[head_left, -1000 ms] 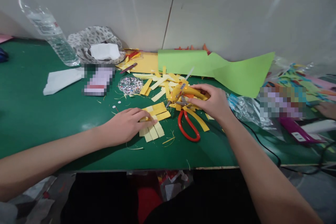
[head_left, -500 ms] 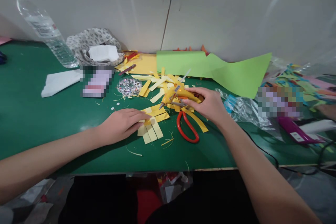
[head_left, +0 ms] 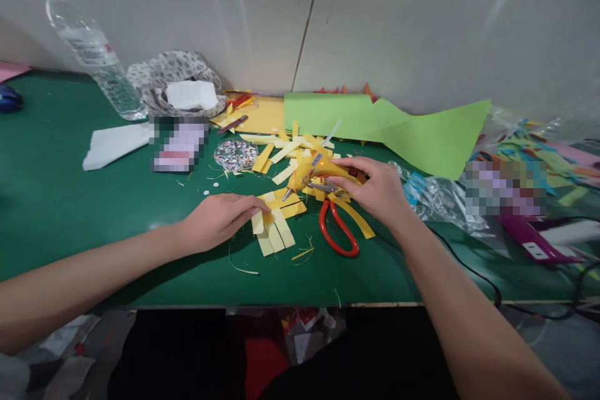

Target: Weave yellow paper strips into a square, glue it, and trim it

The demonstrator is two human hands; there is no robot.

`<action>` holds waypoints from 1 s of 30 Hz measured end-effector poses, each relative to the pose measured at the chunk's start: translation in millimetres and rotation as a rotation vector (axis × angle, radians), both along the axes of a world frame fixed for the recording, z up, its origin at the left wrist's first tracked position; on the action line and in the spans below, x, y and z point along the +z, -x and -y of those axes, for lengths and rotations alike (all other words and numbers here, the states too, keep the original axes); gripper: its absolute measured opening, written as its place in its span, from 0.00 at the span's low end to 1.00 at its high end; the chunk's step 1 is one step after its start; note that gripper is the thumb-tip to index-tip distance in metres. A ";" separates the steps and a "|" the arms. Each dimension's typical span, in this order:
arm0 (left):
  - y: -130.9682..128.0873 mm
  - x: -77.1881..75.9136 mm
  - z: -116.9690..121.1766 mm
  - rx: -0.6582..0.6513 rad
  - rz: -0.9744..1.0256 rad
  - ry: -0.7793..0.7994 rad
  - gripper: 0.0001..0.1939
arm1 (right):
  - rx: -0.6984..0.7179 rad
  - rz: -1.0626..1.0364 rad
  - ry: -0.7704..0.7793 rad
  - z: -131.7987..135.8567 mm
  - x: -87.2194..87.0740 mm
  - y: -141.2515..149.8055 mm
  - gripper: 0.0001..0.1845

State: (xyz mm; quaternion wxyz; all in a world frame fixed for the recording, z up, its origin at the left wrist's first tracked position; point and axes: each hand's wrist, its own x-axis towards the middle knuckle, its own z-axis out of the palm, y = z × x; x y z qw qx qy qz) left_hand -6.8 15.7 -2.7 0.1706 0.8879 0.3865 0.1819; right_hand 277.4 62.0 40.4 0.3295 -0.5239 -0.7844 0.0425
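My right hand (head_left: 375, 190) is wrapped around the handle of a yellow hot glue gun (head_left: 312, 170). The gun's metal nozzle points down and left, close over a woven piece of yellow paper strips (head_left: 276, 225). My left hand (head_left: 225, 215) pinches one pale yellow paper strip (head_left: 257, 222) at the left side of that piece, its end raised off the table. Red-handled scissors (head_left: 338, 230) lie below the gun, their blades partly hidden by it and by loose strips.
Loose yellow strips (head_left: 285, 153), a round case of small beads (head_left: 235, 155) and green sheets (head_left: 332, 114) lie behind my hands. A water bottle (head_left: 96, 53) stands at far left. Clear plastic wrappers (head_left: 443, 200) and a black cord (head_left: 469, 269) are on the right.
My left fingers have drawn back a little, and a pale strip end now stands raised in them. The glue gun's nozzle has dipped slightly. The whole view has shifted a little.
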 end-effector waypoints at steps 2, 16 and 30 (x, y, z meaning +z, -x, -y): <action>0.5 -0.6 -0.3 -0.005 0.000 -0.013 0.16 | -0.001 -0.012 0.009 0.6 0.8 0.9 0.15; -0.7 1.2 1.0 -0.004 -0.008 -0.024 0.16 | -0.207 -0.410 0.062 0.3 -0.6 1.6 0.43; 0.2 -0.4 0.7 -0.017 -0.003 -0.013 0.16 | -0.052 -0.757 0.278 -7.4 -0.6 -3.7 0.43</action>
